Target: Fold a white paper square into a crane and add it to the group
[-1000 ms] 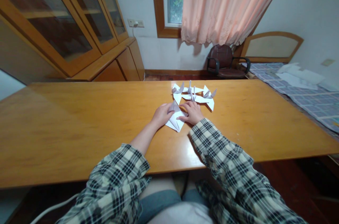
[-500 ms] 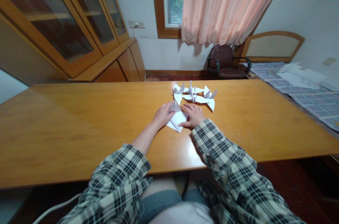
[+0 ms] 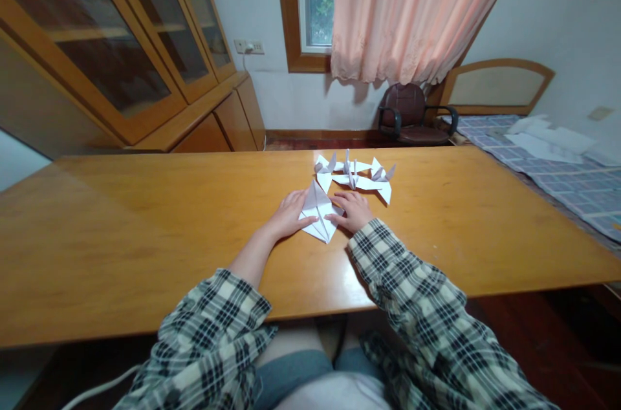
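A partly folded sheet of white paper (image 3: 317, 208) lies on the wooden table in a kite-like shape, its point toward the far side and a crease down its middle. My left hand (image 3: 290, 215) rests at its left edge, fingers stretched out, the thumb pressing on the paper. On the right edge lies my right hand (image 3: 353, 211), its thumb on the paper and its fingers spread. Just beyond stand several folded paper cranes: one (image 3: 325, 171) at the left, one (image 3: 381, 174) at the right, others between them.
The long wooden table (image 3: 145, 235) spans the view. A glass-doored cabinet (image 3: 121, 28) stands at the left. Behind the table are a brown armchair (image 3: 410, 112) and a pink curtain (image 3: 412, 15). To the right is a bed (image 3: 543, 158) with white sheets of paper on it.
My left hand has shifted slightly left and flattened, uncovering the paper's far point, which it covered in part before. My right hand stays nearly in place.
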`<action>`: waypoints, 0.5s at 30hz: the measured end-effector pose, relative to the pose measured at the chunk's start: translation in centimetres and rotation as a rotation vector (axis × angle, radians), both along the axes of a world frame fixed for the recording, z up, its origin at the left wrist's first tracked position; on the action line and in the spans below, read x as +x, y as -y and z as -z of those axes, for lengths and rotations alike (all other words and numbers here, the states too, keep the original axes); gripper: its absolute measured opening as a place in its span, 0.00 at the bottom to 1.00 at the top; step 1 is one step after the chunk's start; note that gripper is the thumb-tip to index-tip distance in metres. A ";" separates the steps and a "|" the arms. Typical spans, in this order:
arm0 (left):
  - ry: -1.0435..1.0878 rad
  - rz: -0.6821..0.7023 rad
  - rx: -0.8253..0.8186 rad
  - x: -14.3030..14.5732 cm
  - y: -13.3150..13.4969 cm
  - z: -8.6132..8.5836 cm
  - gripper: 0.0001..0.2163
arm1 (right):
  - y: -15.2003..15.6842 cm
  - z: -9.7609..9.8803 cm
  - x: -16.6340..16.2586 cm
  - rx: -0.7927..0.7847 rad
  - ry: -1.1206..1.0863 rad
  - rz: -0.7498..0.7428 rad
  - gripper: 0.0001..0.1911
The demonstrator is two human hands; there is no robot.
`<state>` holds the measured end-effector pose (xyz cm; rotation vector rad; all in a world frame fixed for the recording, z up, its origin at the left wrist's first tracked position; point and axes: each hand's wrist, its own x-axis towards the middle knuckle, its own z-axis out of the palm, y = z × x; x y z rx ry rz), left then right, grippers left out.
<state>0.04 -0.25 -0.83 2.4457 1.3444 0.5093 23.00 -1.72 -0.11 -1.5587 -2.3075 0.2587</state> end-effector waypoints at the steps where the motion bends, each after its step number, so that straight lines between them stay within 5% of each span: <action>1: 0.002 0.000 0.002 0.0 0.0 0.0 0.38 | 0.0 0.1 -0.1 0.012 0.002 0.004 0.31; 15: -0.006 -0.141 0.036 1.7 3.0 -0.8 0.58 | 0.0 0.2 -0.2 0.014 0.006 0.023 0.36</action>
